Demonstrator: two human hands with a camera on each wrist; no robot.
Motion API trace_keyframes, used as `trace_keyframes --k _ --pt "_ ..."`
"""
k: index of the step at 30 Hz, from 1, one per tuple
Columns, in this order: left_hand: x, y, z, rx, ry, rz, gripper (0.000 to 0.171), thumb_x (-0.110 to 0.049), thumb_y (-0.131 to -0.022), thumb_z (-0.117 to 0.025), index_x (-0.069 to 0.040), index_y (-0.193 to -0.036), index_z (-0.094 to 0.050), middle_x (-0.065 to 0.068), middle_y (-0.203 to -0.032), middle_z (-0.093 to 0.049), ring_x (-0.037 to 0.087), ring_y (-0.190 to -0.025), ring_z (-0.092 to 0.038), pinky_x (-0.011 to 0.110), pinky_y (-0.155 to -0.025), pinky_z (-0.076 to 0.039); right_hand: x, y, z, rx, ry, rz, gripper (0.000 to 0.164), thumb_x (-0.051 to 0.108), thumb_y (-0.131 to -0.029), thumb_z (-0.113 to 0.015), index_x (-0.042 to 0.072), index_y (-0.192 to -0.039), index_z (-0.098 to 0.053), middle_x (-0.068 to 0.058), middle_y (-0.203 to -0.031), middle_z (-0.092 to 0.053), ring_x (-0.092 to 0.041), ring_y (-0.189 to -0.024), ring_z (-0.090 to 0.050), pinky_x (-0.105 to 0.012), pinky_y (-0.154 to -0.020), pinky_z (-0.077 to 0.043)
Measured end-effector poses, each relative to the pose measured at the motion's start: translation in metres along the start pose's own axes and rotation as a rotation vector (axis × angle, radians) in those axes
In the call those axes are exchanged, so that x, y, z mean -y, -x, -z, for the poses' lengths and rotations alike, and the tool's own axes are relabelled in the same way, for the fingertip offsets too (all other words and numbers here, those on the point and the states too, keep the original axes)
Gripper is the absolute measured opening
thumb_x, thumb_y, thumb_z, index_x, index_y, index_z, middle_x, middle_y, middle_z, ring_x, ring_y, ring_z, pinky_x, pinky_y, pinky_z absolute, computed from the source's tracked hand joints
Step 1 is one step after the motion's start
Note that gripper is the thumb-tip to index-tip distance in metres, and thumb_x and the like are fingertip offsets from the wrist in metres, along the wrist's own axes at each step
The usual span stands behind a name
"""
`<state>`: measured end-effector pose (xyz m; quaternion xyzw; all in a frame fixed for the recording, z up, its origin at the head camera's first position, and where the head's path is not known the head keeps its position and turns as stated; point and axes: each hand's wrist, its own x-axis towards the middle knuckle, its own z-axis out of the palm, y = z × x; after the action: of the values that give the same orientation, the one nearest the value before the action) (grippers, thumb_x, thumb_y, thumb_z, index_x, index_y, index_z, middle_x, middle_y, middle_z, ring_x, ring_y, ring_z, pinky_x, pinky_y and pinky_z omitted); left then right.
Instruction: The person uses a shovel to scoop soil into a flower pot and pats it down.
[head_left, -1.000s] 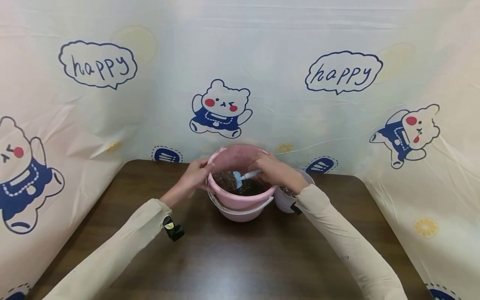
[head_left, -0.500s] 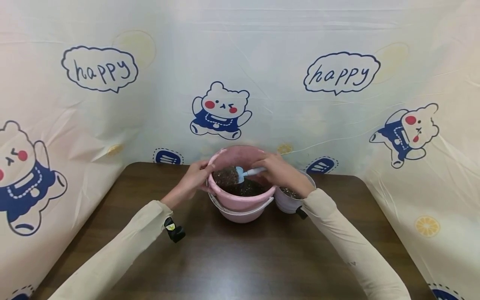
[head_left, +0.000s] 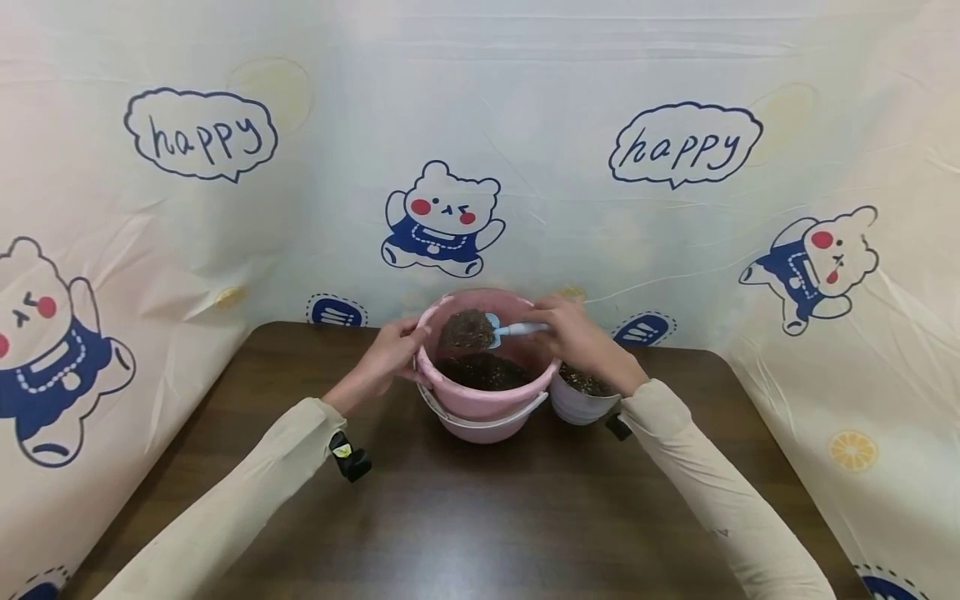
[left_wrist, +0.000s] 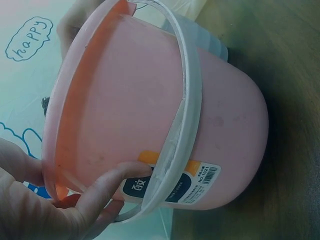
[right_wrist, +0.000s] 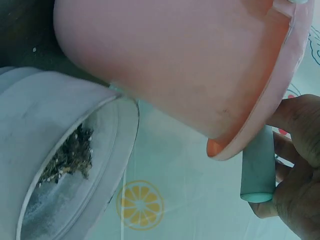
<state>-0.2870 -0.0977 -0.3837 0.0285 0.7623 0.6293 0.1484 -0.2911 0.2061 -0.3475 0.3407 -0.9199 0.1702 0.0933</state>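
A pink bucket point(head_left: 487, 406) stands on the table with dark soil point(head_left: 483, 372) inside. My left hand point(head_left: 390, 357) grips its rim at the left; in the left wrist view the fingers lie under the rim, near the white bail handle point(left_wrist: 190, 115). My right hand point(head_left: 577, 333) holds a light blue trowel point(head_left: 517, 330) by its handle over the bucket. The trowel's blade carries a heap of soil point(head_left: 468, 329), raised above the soil below. In the right wrist view the handle's round end point(right_wrist: 257, 196) sticks out of the hand, beside the rim.
A greyish-white pot point(head_left: 585, 408) with some soil in it stands close to the bucket's right side, below my right forearm. Behind the dark wooden table point(head_left: 450, 517) hangs a printed cloth point(head_left: 555, 100), which also closes off both sides.
The trowel has risen from down in the bucket with soil heaped on its blade. My right hand has moved up and to the right. The left hand keeps its place on the rim.
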Motion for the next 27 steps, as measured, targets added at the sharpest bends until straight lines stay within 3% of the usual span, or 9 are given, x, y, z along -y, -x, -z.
trace_keyframes --k 6,13,20,27 --pt "0.001 -0.001 0.0 0.001 0.011 0.0 0.051 -0.018 -0.113 -0.042 0.002 -0.16 -0.035 0.031 -0.151 -0.046 0.043 -0.11 -0.066 0.039 -0.069 -0.069 -0.003 0.004 0.004 -0.04 0.052 -0.02 0.028 0.002 -0.093 -0.077 0.009 -0.12 -0.079 -0.008 -0.106 -0.068 -0.028 -0.106 -0.055 -0.052 -0.099 -0.04" --pt "-0.001 0.001 0.001 -0.004 -0.015 0.003 0.049 -0.02 -0.113 -0.044 -0.001 -0.158 -0.04 0.031 -0.142 -0.053 0.037 -0.102 -0.069 0.038 -0.069 -0.069 -0.01 0.012 0.01 -0.093 0.062 -0.033 0.03 0.002 -0.092 -0.079 0.006 -0.121 -0.079 -0.008 -0.104 -0.066 -0.027 -0.1 -0.057 -0.048 -0.088 -0.044" --pt "0.0 0.002 0.0 -0.002 0.013 -0.006 0.049 -0.018 -0.113 -0.042 0.002 -0.158 -0.038 0.034 -0.141 -0.051 0.037 -0.099 -0.069 0.039 -0.068 -0.069 -0.019 0.022 0.019 -0.152 0.076 -0.019 0.025 0.0 -0.093 -0.077 0.003 -0.117 -0.078 -0.013 -0.113 -0.069 -0.032 -0.106 -0.061 -0.053 -0.095 -0.05" --pt "-0.002 0.002 0.0 0.003 0.015 -0.009 0.05 -0.018 -0.113 -0.041 0.002 -0.159 -0.037 0.033 -0.146 -0.049 0.033 -0.101 -0.067 0.039 -0.069 -0.069 -0.032 0.04 0.028 -0.208 0.114 -0.027 0.024 0.0 -0.092 -0.077 0.001 -0.116 -0.078 -0.015 -0.108 -0.068 -0.031 -0.096 -0.062 -0.048 -0.078 -0.054"
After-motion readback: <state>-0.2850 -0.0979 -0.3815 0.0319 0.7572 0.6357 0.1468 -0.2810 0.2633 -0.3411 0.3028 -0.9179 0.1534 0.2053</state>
